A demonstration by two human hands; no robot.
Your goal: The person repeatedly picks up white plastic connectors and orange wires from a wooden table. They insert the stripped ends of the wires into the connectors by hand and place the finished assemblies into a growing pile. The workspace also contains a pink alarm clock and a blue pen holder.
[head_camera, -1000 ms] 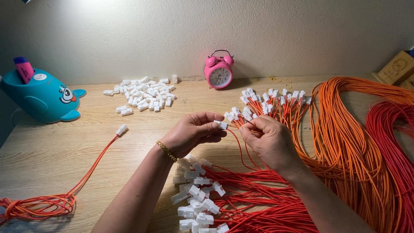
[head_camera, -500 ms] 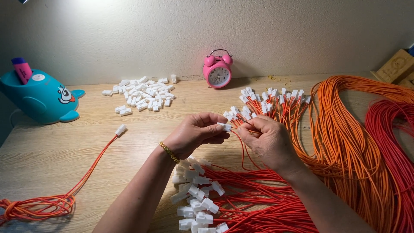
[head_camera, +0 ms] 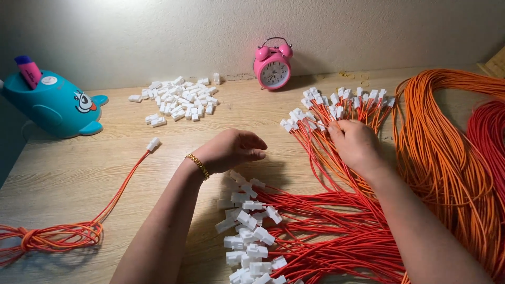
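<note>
Orange and red wires (head_camera: 336,158) fan across the right half of the wooden bench (head_camera: 79,173), each tipped with a small white plastic connector (head_camera: 310,113). The right hand (head_camera: 355,144) rests on the tipped ends toward the far edge, fingers curled and pressed onto a few strands; whether it pinches one I cannot tell. The left hand (head_camera: 229,150) hovers mid-bench, loosely curled and holding nothing, just above the finished connector pile (head_camera: 250,236) at the near edge. These wires look light, limp and prone to tangle; the hard connector, or the strand just behind it, seems the surest hold
</note>
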